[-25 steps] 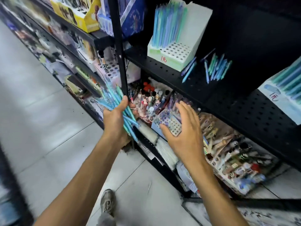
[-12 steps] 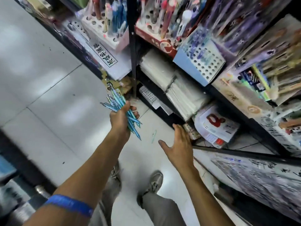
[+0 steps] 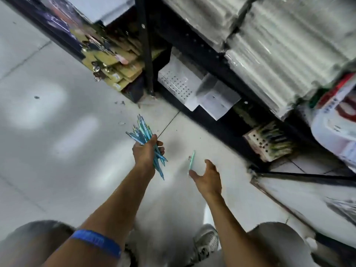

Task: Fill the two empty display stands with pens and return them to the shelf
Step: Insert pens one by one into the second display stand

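Observation:
My left hand [image 3: 146, 153] grips a bunch of blue and teal pens [image 3: 142, 132], their ends sticking out above and below the fist. A single teal pen [image 3: 191, 159] lies on the pale floor tiles. My right hand [image 3: 209, 178] hovers just below and right of it, fingers spread and holding nothing. A white perforated display stand [image 3: 178, 81] lies on its side under the lowest shelf, and its holes look empty.
The black shelf frame [image 3: 146, 45] runs up the middle. Wrapped white packs [image 3: 279, 45] fill the shelf at upper right. A small stand with several pens [image 3: 267, 141] sits low at right. My knees and a grey shoe [image 3: 207, 240] are below.
The view has dropped from the upper shelves to the floor. My right hand has moved down toward the single pen on the tiles. The left hand keeps the bunch.

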{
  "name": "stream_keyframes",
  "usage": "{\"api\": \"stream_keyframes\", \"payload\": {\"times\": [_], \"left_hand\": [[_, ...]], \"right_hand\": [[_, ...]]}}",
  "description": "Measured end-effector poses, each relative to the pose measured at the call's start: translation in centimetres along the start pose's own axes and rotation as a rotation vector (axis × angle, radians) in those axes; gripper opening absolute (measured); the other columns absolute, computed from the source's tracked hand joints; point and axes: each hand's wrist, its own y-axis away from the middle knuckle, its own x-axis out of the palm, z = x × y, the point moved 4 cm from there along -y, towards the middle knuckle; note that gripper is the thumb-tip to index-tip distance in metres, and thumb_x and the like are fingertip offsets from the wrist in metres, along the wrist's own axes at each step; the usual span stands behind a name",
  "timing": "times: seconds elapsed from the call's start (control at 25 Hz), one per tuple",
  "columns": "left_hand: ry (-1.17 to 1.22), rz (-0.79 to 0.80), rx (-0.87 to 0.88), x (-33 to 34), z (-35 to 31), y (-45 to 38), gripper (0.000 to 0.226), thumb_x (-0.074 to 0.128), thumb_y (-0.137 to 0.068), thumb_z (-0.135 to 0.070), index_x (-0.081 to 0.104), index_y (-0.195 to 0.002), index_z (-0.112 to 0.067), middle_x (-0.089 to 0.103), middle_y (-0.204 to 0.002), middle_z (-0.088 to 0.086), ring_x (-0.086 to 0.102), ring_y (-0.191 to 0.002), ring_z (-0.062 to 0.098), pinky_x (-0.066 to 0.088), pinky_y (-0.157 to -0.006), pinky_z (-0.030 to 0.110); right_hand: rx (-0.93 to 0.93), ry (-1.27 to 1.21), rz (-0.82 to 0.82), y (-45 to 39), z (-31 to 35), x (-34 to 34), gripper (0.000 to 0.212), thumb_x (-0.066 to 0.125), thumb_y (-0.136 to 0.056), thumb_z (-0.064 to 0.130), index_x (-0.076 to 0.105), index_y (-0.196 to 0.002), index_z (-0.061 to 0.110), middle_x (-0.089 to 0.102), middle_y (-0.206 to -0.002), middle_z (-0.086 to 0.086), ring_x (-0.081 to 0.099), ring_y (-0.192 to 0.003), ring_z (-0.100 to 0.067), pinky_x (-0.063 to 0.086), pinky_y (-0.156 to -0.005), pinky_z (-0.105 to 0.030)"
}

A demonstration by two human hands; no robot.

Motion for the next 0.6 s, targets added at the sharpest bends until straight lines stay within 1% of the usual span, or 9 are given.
{"api": "stream_keyframes", "payload": {"times": [0.04,0.12,0.2,0.28,0.36,0.44,0.52,0.6], "left_hand": [[-0.023,0.016,0.014,0.4,1.5,-2.3,0.013,0.059,-0.098,-0.011,0.06,-0.104,0.0,0.065,-0.074,0.014,0.059,-0.054,0.024,0.055,-0.059,0.034],[-0.067,0.058,0.05,1.3,3.7,-6.2,0.011,0.059,-0.098,-0.011,0.061,-0.102,-0.002,0.065,-0.074,0.014,0.059,-0.055,0.024,0.055,-0.06,0.035],[-0.095,0.081,0.079,1.8,5.8,-9.7,0.007,0.059,-0.098,-0.011,0.063,-0.099,-0.004,0.066,-0.074,0.013,0.059,-0.055,0.023,0.056,-0.06,0.034],[-0.115,0.085,0.093,1.7,7.3,-12.5,0.006,0.06,-0.097,-0.011,0.063,-0.097,-0.006,0.066,-0.075,0.013,0.059,-0.056,0.023,0.056,-0.061,0.035],[-0.143,0.074,0.089,1.0,8.3,-14.0,0.005,0.061,-0.097,-0.012,0.064,-0.099,-0.008,0.067,-0.076,0.012,0.061,-0.059,0.023,0.057,-0.065,0.037],[-0.143,0.053,0.069,0.1,8.6,-14.7,0.005,0.062,-0.097,-0.012,0.064,-0.099,-0.009,0.068,-0.078,0.012,0.061,-0.061,0.024,0.058,-0.07,0.039],[-0.139,0.025,0.066,-0.6,8.1,-14.6,0.001,0.062,-0.097,-0.013,0.062,-0.096,-0.012,0.068,-0.081,0.012,0.063,-0.065,0.025,0.059,-0.072,0.038],[-0.148,-0.005,0.062,-1.0,6.7,-13.2,0.001,0.061,-0.097,-0.016,0.06,-0.097,-0.015,0.068,-0.085,0.011,0.065,-0.069,0.025,0.06,-0.073,0.036]], "right_hand": [[0.052,-0.028,0.011,-2.4,-1.2,2.3,0.078,0.068,-0.088,0.048,0.033,-0.15,0.017,0.043,-0.15,-0.004,0.045,-0.132,-0.028,0.046,-0.092,-0.036],[0.128,-0.036,0.012,-6.6,-3.2,6.8,0.071,0.068,-0.088,0.045,0.039,-0.145,0.013,0.049,-0.144,-0.009,0.049,-0.128,-0.03,0.047,-0.09,-0.035],[0.17,0.004,-0.034,-10.2,-4.4,10.4,0.056,0.065,-0.091,0.04,0.046,-0.134,0.009,0.055,-0.135,-0.013,0.054,-0.122,-0.033,0.048,-0.085,-0.035],[0.225,0.017,-0.089,-13.1,-4.8,13.1,0.045,0.06,-0.094,0.037,0.048,-0.125,0.007,0.056,-0.13,-0.015,0.056,-0.117,-0.035,0.049,-0.083,-0.037],[0.269,0.016,-0.129,-14.8,-5.0,14.6,0.04,0.057,-0.095,0.034,0.047,-0.123,0.008,0.055,-0.129,-0.013,0.055,-0.117,-0.034,0.049,-0.085,-0.039],[0.278,0.074,-0.142,-15.6,-5.4,15.3,0.033,0.055,-0.095,0.027,0.048,-0.123,0.01,0.055,-0.129,-0.011,0.055,-0.117,-0.032,0.049,-0.088,-0.04],[0.268,0.089,-0.098,-15.7,-5.4,15.3,0.031,0.054,-0.094,0.021,0.051,-0.122,0.009,0.058,-0.128,-0.011,0.058,-0.117,-0.032,0.05,-0.089,-0.038],[0.231,0.015,-0.069,-13.9,-4.1,14.2,0.028,0.053,-0.095,0.019,0.052,-0.12,0.008,0.063,-0.125,-0.012,0.061,-0.114,-0.032,0.049,-0.084,-0.034]]}}
